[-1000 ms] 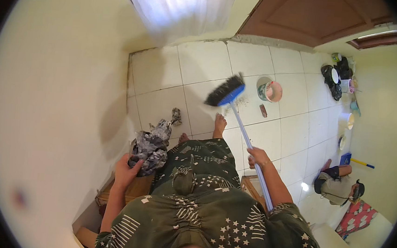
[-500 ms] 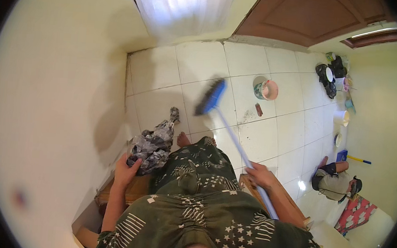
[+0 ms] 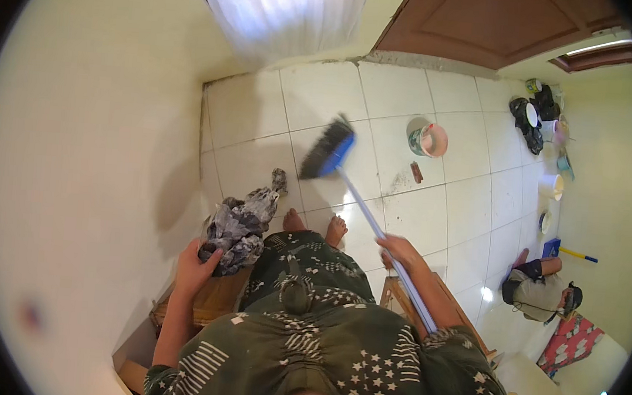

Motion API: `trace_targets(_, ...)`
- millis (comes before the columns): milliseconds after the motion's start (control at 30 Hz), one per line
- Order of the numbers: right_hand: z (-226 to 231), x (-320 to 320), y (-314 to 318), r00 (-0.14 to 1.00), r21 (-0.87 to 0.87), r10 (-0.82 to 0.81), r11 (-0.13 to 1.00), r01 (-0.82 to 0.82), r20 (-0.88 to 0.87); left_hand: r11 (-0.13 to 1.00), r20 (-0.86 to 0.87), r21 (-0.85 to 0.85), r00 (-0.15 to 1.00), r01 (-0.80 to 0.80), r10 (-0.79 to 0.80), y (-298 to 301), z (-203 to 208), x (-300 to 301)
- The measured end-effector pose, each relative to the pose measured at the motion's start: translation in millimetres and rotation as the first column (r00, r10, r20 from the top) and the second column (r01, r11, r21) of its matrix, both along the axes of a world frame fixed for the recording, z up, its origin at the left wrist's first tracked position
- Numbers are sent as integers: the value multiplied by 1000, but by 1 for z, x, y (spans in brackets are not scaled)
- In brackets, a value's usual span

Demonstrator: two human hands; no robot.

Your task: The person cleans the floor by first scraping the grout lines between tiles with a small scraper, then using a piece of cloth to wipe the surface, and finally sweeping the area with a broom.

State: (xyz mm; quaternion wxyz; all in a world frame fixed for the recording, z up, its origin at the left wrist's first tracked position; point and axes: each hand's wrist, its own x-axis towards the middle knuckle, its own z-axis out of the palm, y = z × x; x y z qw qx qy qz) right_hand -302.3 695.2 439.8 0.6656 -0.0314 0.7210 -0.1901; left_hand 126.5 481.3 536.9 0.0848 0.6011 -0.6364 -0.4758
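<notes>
My right hand (image 3: 399,251) grips the pale handle of a broom (image 3: 364,201); its blue head with dark bristles (image 3: 327,150) is over the white floor tiles ahead of my bare feet (image 3: 315,226). At my left side, my left hand (image 3: 196,262) holds a crumpled grey and black patterned cloth (image 3: 239,227) that rests on a wooden surface (image 3: 211,301).
A pink bucket (image 3: 432,140) and a small brown object (image 3: 416,173) lie on the tiles ahead. Another person (image 3: 539,289) sits on the floor at the right near a yellow-handled tool (image 3: 575,254). A yellow wall (image 3: 90,142) is close on my left. Dark items (image 3: 530,114) are piled by the far right wall.
The broom head has swept leftward across the tiles. My left hand has stayed on the cloth.
</notes>
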Motion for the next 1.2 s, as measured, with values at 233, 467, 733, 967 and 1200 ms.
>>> trace_targets(233, 70, -35, 170, 811, -25, 492, 850, -526, -318, 999, 60, -27, 998, -24, 25, 5, 11, -11)
trace_targets(467, 155, 31, -9, 953, -73, 175, 977, -198, -248, 997, 31, 21, 996, -79, 78, 10, 5, -4)
trace_targets(733, -26, 12, -226, 994, -222, -48, 973, 68, 95, 998, 95, 25, 994, -60, 57, 5, 21, -1)
trace_targets(967, -94, -109, -78, 980, -268, -180, 952, 151, -86, 990, 28, 90, 994, -111, 109, -3, -8, -7)
trace_targets(1200, 70, -27, 102, 940, 197, -313, 922, 335, -133, 987, 29, -70, 988, -147, 149, 14, -28, 10)
